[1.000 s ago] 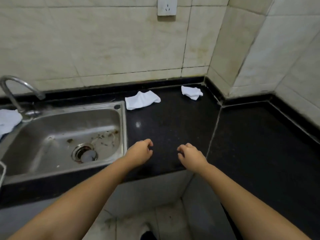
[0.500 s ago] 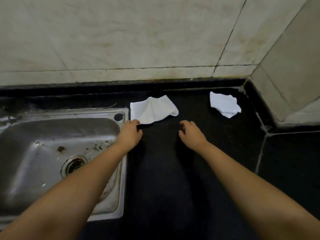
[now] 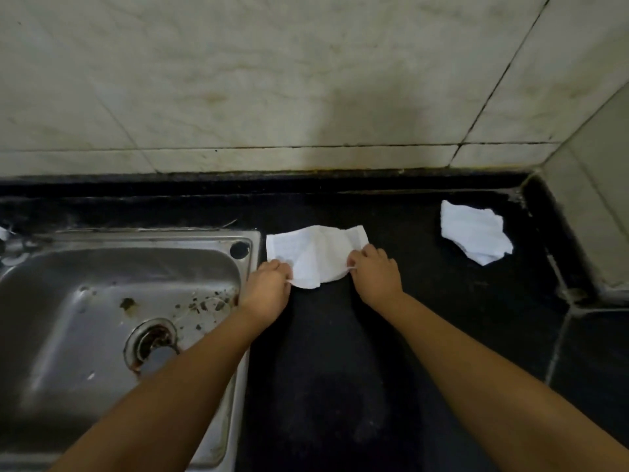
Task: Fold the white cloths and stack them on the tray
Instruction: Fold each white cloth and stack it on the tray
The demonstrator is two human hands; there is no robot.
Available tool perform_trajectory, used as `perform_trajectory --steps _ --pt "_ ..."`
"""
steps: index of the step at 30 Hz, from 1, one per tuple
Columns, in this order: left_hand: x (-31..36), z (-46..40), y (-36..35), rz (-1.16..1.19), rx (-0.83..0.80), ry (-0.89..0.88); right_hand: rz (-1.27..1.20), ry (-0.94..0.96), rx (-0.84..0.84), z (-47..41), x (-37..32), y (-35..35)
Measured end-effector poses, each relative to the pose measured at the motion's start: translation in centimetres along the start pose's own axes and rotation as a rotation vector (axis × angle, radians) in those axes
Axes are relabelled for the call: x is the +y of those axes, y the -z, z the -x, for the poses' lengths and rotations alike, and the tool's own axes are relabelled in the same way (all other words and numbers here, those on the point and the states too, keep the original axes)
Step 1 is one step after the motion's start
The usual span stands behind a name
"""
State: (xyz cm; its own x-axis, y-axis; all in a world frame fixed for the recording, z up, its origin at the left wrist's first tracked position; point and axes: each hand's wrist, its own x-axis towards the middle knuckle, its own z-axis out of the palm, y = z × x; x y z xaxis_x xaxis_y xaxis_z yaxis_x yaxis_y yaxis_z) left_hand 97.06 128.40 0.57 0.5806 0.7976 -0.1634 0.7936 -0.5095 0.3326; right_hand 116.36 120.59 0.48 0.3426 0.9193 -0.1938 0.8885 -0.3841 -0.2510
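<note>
Both hands have moved forward since half a second ago and now pinch the near edge of the rumpled white cloth point(image 3: 315, 255).

The left hand point(image 3: 267, 291) and right hand point(image 3: 374, 272) each hold a near corner in curled fingers, fingertips hidden. The cloth lies creased on the black stone bench point(image 3: 340, 369), beyond the fingers. A second crumpled white cloth point(image 3: 474, 233) lies well right of the right fingers; the steel sink point(image 3: 68, 301) lies left.

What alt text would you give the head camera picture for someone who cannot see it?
Two bare hands, left hand and right hand, pinch the near edge of a rumpled white cloth on a black counter beside a steel sink. A second crumpled cloth lies near the tiled corner.
</note>
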Motion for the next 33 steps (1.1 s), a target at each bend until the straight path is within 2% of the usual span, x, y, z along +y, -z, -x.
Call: perform_trajectory --steps 3,8,10,12,15,18,21,23,28,30,33 --pt "1.6 2.0 0.0 0.129 0.026 -0.035 0.015 -0.046 -0.037 3.2 0.9 -0.1" --pt "5.6 5.2 1.9 0.548 0.11 0.002 -0.035 -0.128 -0.236 8.3 0.8 1.7" --pt "7.3 6.7 2.8 0.675 0.11 -0.055 -0.208 -0.105 -0.17 10.3 -0.2 3.6" --pt "8.9 8.4 3.9 0.739 0.043 -0.183 -0.395 0.016 -0.012 12.4 -1.7 6.0" --pt "10.7 10.6 6.1 0.768 -0.027 -0.343 -0.55 0.136 0.092 15.7 -3.8 8.8" --pt "11.7 12.6 8.2 0.791 -0.025 -0.377 -0.702 0.05 0.173 19.2 -4.9 10.2" --pt "12.0 14.6 9.3 0.812 -0.003 -0.33 -0.679 0.005 0.27 22.2 -5.0 10.7" --pt "12.1 15.8 9.7 0.799 -0.07 -0.342 -0.728 -0.046 0.324 23.9 -4.8 11.3" --pt "11.1 17.1 9.3 0.562 -0.238 -0.419 -0.857 -0.187 0.508 26.5 -3.0 12.2" --pt "10.5 17.0 9.5 0.565 -0.207 -0.39 -0.851 -0.201 0.514 26.8 -1.7 12.7" --pt "10.0 15.6 10.7 0.564 -0.076 -0.372 -0.775 -0.214 0.515 26.5 0.4 14.0"
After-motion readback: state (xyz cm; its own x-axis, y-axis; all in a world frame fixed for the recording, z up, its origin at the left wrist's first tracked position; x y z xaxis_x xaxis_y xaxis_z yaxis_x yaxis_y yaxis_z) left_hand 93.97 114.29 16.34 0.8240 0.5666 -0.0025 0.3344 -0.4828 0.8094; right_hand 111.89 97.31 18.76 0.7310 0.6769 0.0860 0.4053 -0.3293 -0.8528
